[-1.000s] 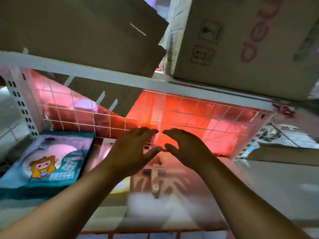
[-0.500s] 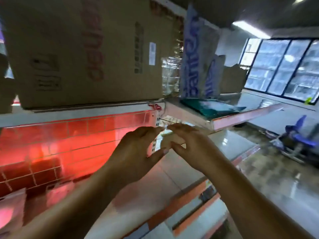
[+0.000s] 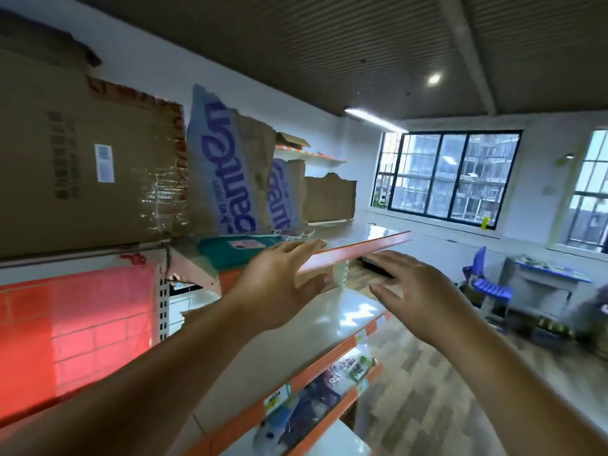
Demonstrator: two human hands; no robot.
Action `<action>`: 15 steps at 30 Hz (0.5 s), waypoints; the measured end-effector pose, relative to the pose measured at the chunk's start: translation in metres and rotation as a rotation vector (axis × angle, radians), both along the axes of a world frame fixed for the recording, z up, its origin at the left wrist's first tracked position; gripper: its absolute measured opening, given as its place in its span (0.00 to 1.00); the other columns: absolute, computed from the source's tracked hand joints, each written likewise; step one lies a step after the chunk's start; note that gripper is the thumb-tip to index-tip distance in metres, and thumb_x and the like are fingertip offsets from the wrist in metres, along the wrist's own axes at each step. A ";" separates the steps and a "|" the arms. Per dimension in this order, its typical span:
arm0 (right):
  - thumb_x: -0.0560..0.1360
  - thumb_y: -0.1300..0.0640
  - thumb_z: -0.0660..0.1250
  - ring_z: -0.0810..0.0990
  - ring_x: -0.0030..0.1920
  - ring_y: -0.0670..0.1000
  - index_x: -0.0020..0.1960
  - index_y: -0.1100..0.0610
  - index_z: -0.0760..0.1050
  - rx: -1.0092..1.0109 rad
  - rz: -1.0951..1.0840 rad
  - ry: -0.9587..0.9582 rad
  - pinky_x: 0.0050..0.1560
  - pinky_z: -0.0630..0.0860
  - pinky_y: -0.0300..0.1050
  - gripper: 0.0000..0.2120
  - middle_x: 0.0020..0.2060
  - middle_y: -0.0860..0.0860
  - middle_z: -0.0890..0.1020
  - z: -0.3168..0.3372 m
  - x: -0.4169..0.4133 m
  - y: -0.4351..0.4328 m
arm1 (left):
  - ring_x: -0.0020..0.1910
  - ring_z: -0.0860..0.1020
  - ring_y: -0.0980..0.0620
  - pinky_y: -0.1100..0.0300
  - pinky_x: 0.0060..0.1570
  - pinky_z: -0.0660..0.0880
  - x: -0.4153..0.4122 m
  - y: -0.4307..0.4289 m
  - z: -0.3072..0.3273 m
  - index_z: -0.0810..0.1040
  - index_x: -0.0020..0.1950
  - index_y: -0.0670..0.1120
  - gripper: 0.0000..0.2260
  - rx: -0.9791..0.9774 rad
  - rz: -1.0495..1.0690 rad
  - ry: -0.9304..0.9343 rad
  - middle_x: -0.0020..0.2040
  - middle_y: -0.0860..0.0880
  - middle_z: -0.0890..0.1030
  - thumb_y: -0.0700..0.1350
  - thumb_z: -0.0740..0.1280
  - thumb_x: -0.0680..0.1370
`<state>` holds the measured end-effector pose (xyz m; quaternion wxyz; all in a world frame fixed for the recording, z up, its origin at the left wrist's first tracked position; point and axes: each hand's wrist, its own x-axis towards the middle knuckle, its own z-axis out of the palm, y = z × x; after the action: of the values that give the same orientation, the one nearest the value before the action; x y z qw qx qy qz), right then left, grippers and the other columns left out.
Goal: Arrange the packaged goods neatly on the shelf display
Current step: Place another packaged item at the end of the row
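Both hands are raised in front of the shelf unit and hold nothing. My left hand (image 3: 279,284) has straight fingers stretched toward the orange front edge of the upper shelf (image 3: 358,250). My right hand (image 3: 418,291) hovers open to the right of it, over the aisle. A teal flat package (image 3: 240,250) lies on that upper shelf just beyond my left hand. Small packaged goods (image 3: 348,370) sit on a lower shelf below my arms, blurred.
Large cardboard boxes (image 3: 82,172) and blue-printed boxes (image 3: 227,179) stand on top of the shelving. A bare white shelf (image 3: 316,327) lies under my hands. A red backlit grid panel (image 3: 75,327) is at left. Blue chairs (image 3: 487,284) and a desk stand by the windows.
The view has swung right and up, from the red-backed shelf with the cartoon package toward the shelf end and the room. My hands have drifted apart and stay without anything in them.
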<state>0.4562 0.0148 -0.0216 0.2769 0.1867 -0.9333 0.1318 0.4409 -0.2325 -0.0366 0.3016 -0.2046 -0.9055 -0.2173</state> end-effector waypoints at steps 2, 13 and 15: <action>0.78 0.47 0.67 0.71 0.70 0.44 0.74 0.42 0.70 0.001 -0.032 -0.007 0.66 0.65 0.39 0.24 0.73 0.40 0.71 0.007 -0.006 0.024 | 0.71 0.71 0.52 0.55 0.66 0.72 -0.014 0.017 0.004 0.62 0.78 0.63 0.28 -0.010 0.005 -0.018 0.76 0.59 0.69 0.67 0.60 0.79; 0.79 0.45 0.65 0.71 0.70 0.44 0.74 0.41 0.68 0.031 -0.078 -0.007 0.66 0.68 0.42 0.24 0.73 0.40 0.70 0.010 -0.073 0.082 | 0.57 0.78 0.53 0.52 0.55 0.79 -0.102 0.081 0.005 0.67 0.74 0.63 0.25 -0.010 -0.035 -0.059 0.67 0.57 0.77 0.66 0.63 0.78; 0.79 0.45 0.65 0.71 0.70 0.44 0.75 0.41 0.68 0.042 -0.071 -0.005 0.67 0.68 0.42 0.25 0.73 0.40 0.70 0.008 -0.096 0.085 | 0.57 0.78 0.52 0.53 0.55 0.78 -0.126 0.090 0.004 0.67 0.74 0.63 0.24 -0.025 -0.036 -0.049 0.67 0.56 0.78 0.66 0.63 0.79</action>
<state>0.3605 0.0996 -0.0134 0.2749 0.1589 -0.9427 0.1026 0.3152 -0.1423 -0.0326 0.2727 -0.2193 -0.9114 -0.2165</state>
